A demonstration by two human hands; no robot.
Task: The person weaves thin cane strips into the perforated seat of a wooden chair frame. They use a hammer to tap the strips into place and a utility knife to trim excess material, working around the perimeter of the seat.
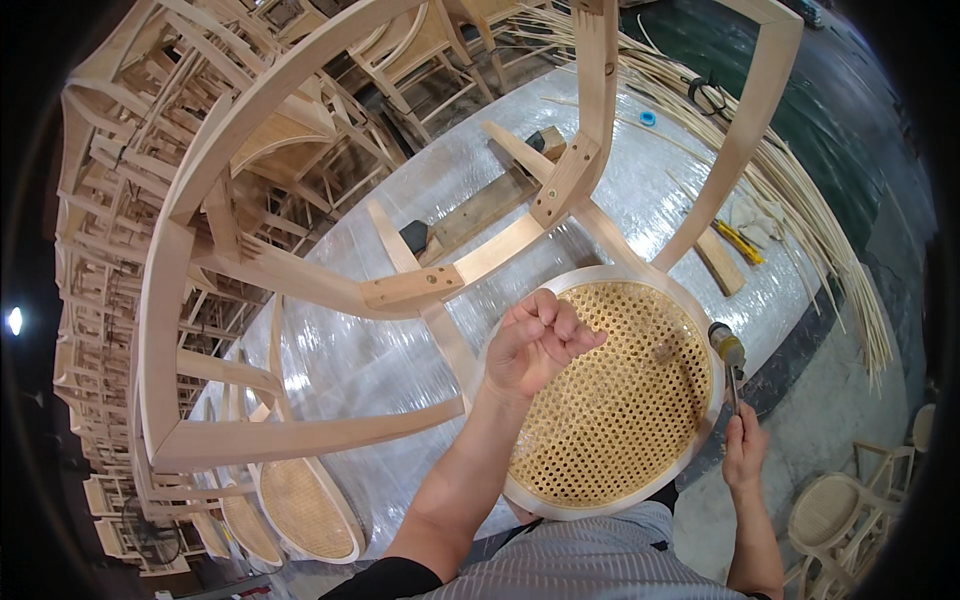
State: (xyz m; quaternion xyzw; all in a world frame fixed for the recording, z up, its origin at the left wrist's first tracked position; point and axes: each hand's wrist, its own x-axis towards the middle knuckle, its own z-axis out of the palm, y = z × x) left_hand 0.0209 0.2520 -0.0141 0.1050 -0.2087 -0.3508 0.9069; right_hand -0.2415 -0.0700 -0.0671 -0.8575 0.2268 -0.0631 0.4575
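Observation:
A pale oval panel with woven cane [625, 420] lies in front of my body, light wood rimming the weave. Above it is my left hand [540, 342], its fingers curled in and the thumb against them; anything inside is too small or hidden to make out. At the panel's right edge my right hand [744, 448] is wrapped round the handle of a mallet [728, 346], whose dark and yellowish head is near the rim. A bare wooden chair frame [300, 435] with curved arms stands on the plastic-covered table beyond and left of the panel.
The table [350, 400] is wrapped in clear plastic. Long cane strips [800, 205] bundle along its right side, near a yellow-handled tool [740, 243] and a wood block [720, 265]. Stacked chair frames [110, 300] crowd the left. More cane panels [308, 508] stand at lower left.

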